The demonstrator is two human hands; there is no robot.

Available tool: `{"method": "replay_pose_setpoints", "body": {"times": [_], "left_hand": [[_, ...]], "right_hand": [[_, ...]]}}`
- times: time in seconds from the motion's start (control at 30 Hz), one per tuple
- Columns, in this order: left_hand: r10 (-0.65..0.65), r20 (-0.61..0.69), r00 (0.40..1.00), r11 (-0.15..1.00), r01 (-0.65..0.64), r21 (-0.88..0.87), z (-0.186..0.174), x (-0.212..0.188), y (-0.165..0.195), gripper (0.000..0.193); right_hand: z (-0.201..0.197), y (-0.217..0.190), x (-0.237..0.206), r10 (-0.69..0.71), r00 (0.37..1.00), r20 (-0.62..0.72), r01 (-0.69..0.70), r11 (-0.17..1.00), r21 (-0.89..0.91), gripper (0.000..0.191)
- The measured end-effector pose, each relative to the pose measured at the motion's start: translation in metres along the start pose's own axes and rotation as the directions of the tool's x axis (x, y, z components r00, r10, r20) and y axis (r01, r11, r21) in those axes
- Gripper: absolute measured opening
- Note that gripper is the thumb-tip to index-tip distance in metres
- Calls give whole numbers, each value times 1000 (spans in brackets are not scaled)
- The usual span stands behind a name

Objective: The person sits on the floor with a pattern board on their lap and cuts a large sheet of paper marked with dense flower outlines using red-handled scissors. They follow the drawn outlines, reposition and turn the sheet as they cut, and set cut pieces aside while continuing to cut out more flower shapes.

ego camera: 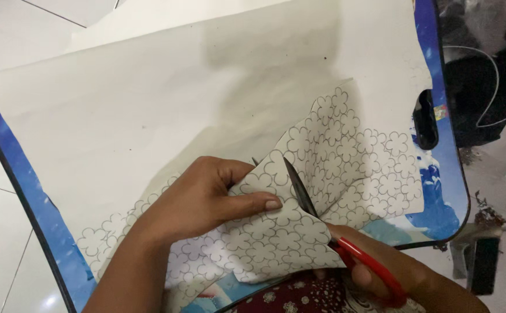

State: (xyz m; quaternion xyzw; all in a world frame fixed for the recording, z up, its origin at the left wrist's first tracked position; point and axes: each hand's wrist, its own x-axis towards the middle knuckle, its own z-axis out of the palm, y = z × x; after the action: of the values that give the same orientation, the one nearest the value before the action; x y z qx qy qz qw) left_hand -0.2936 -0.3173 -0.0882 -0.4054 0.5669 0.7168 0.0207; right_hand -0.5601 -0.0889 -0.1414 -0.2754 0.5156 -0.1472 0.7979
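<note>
Left hand (206, 200) pinching white flower-outline printed paper sheet (346, 168), right hand (380, 269) at 5 o'clock gripping red-handled metal scissors (346, 246), blades up at 11 through sheet, blue-edged lap table (438, 197) beneath

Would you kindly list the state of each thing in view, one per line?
Patterned paper: bent upward, partly cut, pinched by the left hand.
Scissors: blades open around the paper's edge, red handles in the right hand.
Plain white sheet: lying flat.
Small blue table: mostly covered by paper.
</note>
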Motion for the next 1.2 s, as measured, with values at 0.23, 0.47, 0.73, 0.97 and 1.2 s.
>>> {"method": "replay_pose_setpoints", "body": {"times": [0.23,0.47,0.73,0.97,1.2], "left_hand": [[83,47,995,997,-83,-10,0,-4,-4,24],[145,66,987,988,-141,-57,0,3,-15,30],[85,41,996,987,-90,135,0,7,-15,41],[43,18,999,997,-42,-65,0,3,-9,26],[95,89,991,976,-75,-205,-9,7,-18,23]], "right_hand": [[-7,24,-3,112,989,-98,-112,994,1,142],[-18,46,-5,204,975,-83,-197,977,82,142],[-4,14,-1,24,998,53,-25,999,24,139],[-6,7,-6,297,948,-112,-269,940,209,154],[8,8,-4,-14,1000,-26,19,977,211,138]]}}
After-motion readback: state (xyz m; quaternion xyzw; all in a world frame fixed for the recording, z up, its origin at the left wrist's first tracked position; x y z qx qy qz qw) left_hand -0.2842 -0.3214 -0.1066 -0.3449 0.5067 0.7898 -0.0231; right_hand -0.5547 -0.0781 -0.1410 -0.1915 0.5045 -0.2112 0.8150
